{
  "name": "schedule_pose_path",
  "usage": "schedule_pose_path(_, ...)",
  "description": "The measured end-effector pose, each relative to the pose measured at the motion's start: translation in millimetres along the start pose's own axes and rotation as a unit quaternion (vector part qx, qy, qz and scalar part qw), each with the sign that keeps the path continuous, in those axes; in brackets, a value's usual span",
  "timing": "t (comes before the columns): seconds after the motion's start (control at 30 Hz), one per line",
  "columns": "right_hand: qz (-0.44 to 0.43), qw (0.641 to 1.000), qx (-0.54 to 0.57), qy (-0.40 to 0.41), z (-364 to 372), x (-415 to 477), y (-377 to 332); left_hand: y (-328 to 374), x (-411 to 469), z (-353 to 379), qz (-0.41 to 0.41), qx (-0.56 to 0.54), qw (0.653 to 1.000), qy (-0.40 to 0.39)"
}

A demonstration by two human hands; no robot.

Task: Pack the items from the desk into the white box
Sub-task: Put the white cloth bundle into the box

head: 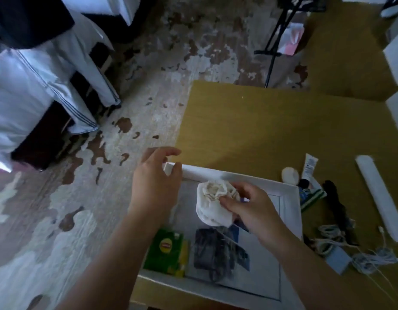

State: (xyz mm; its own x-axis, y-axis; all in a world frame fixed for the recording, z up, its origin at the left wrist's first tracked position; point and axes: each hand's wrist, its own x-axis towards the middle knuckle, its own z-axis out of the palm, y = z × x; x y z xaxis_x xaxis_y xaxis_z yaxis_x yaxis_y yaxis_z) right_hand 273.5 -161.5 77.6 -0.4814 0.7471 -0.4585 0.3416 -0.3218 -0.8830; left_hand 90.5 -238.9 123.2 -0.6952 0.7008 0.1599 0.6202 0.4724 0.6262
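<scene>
The white box (289, 211) lies open on the yellow desk (249, 121). My right hand (249, 206) holds a white cloth pouch (212, 204) with a gathered top, just above the box's far half. My left hand (155, 182) grips the box's far left corner. Inside the box lie a green tea carton (165, 249), a dark grey pouch (212, 251) and a flat printed sheet (258, 260). To the right of the box, on the desk, are a white round pad (289, 175), a white tube (308, 167), a dark strap (338, 206) and white cables (359, 256).
A long white roll (379, 195) lies at the desk's right side. White boxes (395, 63) stand at the far right edge. A black stand (278, 41) rises beyond the desk. On the left, a white garment (37, 86) hangs over dark furniture above a worn, patchy floor.
</scene>
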Motion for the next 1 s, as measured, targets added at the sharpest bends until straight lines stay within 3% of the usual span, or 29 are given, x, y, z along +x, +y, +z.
schedule_pose_path(0.07, 0.014, 0.999, -0.045, -0.009, 19, 7, 4, -24, 4, -3, -0.005, 0.029, 0.999, -0.032)
schedule_pose_path(0.2, 0.011, 0.997, -0.076, -0.033, 55, 22, 3, -54, -3, 9, -0.055, 0.015, 0.983, -0.175)
schedule_pose_path(0.27, -0.001, 0.996, -0.092, -0.021, 71, 27, 2, -60, -14, 15, -0.074, -0.015, 0.978, -0.195)
schedule_pose_path(0.43, 0.036, 0.996, -0.082, 0.019, 90, 35, 4, -66, -19, 23, -0.091, -0.024, 0.981, -0.168)
schedule_pose_path(0.53, 0.027, 0.990, -0.134, 0.025, 95, 34, 10, -66, -17, 25, -0.084, -0.015, 0.984, -0.159)
schedule_pose_path(0.8, 0.008, 0.941, -0.330, -0.072, 98, 34, 13, -63, -19, 26, -0.073, -0.019, 0.984, -0.162)
schedule_pose_path(1.0, 0.012, 0.955, -0.285, -0.079, 81, 28, 3, -28, -9, 17, -0.030, 0.022, 0.996, -0.085)
